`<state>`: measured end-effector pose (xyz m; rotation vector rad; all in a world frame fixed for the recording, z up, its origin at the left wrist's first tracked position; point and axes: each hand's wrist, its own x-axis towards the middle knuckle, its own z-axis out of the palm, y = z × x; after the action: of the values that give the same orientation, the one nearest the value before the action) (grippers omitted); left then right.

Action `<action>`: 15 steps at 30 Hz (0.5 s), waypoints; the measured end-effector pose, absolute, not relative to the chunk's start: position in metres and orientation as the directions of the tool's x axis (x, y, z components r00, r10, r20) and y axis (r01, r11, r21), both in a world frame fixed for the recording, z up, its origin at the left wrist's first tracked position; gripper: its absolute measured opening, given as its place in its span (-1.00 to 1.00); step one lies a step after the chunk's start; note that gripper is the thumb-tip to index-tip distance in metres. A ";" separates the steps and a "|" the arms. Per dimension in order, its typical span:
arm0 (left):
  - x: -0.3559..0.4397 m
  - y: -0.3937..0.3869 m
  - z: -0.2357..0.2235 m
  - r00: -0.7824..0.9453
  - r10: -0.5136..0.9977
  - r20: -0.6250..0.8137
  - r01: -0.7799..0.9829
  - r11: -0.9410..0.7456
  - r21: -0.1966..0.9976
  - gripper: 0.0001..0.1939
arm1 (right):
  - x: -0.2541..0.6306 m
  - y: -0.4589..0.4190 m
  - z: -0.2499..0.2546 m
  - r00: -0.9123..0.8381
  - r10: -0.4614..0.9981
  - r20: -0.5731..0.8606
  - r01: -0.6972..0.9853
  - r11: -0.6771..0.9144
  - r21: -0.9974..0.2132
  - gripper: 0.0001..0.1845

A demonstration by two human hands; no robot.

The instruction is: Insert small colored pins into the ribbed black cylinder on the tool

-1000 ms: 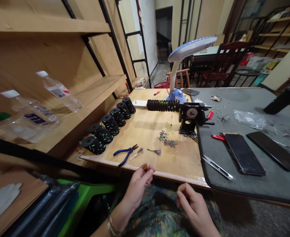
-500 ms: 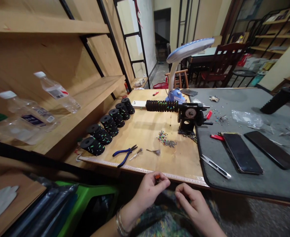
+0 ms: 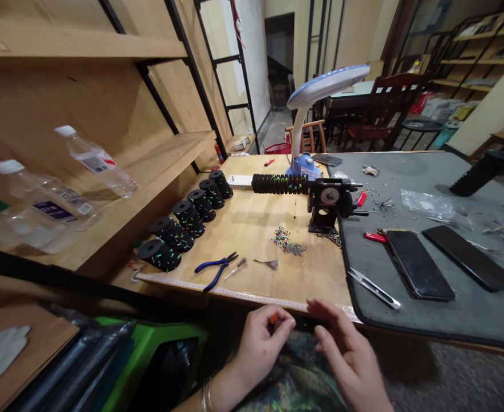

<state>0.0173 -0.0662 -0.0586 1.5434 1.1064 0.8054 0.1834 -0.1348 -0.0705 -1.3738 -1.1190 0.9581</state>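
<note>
My left hand (image 3: 266, 337) is closed in a pinch at the table's front edge, around a small orange piece (image 3: 274, 319) whose kind I cannot make out. Beside it, my right hand (image 3: 347, 350) has its fingers apart, with nothing visible in them. Beyond the hands lie blue-handled pliers (image 3: 216, 269), two small tufts of fine fibres (image 3: 266, 263) and a pile of coloured beads (image 3: 281, 240) with small metal pieces (image 3: 295, 249). Further back stands a black winding device (image 3: 325, 203) carrying a ridged black foam roll (image 3: 280, 184) wrapped with thread and bright bits.
Several black foam spools (image 3: 160, 254) line the table's left side. A blue and white lamp (image 3: 303, 123) rises behind the device. On the grey mat (image 3: 389, 229) rest thread snips (image 3: 374, 288), two dark phones (image 3: 419, 263) and a plastic bag (image 3: 427, 204). Bottles (image 3: 99, 163) occupy the left shelf.
My left hand has moved right, towards my right hand, keeping the orange piece. The fingers of my right hand have gone from curled together to spread apart.
</note>
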 end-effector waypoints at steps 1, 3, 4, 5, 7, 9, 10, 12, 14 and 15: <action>0.017 -0.067 -0.059 0.358 0.933 -0.023 0.258 -0.075 0.963 -0.78 | 0.177 -0.134 -0.070 0.185 0.983 0.003 0.051 -0.006 -0.999 -0.58; 0.016 -0.069 -0.060 0.367 0.930 0.012 0.279 -0.122 0.953 -0.80 | 0.167 -0.131 -0.070 0.087 0.995 -0.050 -0.023 -0.048 -0.999 -0.58; 0.015 -0.069 -0.060 0.371 0.928 0.024 0.290 -0.141 0.947 -0.81 | 0.163 -0.130 -0.072 0.054 0.997 -0.059 -0.019 -0.058 -0.998 -0.60; 0.014 -0.070 -0.061 0.372 0.928 0.031 0.303 -0.152 0.941 -0.82 | 0.161 -0.128 -0.074 0.034 0.998 -0.056 0.017 -0.057 -0.998 -0.63; 0.013 -0.070 -0.062 0.368 0.929 0.030 0.329 -0.160 0.931 -0.82 | 0.160 -0.126 -0.079 0.025 0.999 -0.020 0.142 -0.024 -0.990 -0.70; 0.012 -0.069 -0.063 0.366 0.930 0.020 0.342 -0.155 0.927 -0.81 | 0.162 -0.124 -0.083 0.017 1.000 0.024 0.250 0.019 -0.968 -0.77; 0.012 -0.069 -0.063 0.365 0.931 0.017 0.341 -0.151 0.928 -0.81 | 0.162 -0.123 -0.084 0.008 0.999 0.043 0.284 0.039 -0.958 -0.78; 0.012 -0.068 -0.064 0.362 0.932 0.015 0.337 -0.146 0.930 -0.81 | 0.163 -0.122 -0.087 -0.014 0.998 0.068 0.329 0.069 -0.942 -0.77; 0.011 -0.067 -0.064 0.364 0.931 0.015 0.337 -0.147 0.930 -0.80 | 0.163 -0.121 -0.090 -0.022 0.997 0.080 0.362 0.082 -0.929 -0.74; 0.011 -0.066 -0.064 0.367 0.930 0.015 0.338 -0.148 0.930 -0.80 | 0.163 -0.121 -0.091 -0.017 0.997 0.080 0.369 0.081 -0.926 -0.72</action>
<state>0.0111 -0.0658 -0.0639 1.6879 1.1365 0.7901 0.1629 -0.1208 -0.0910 -1.4152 -1.5198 0.9451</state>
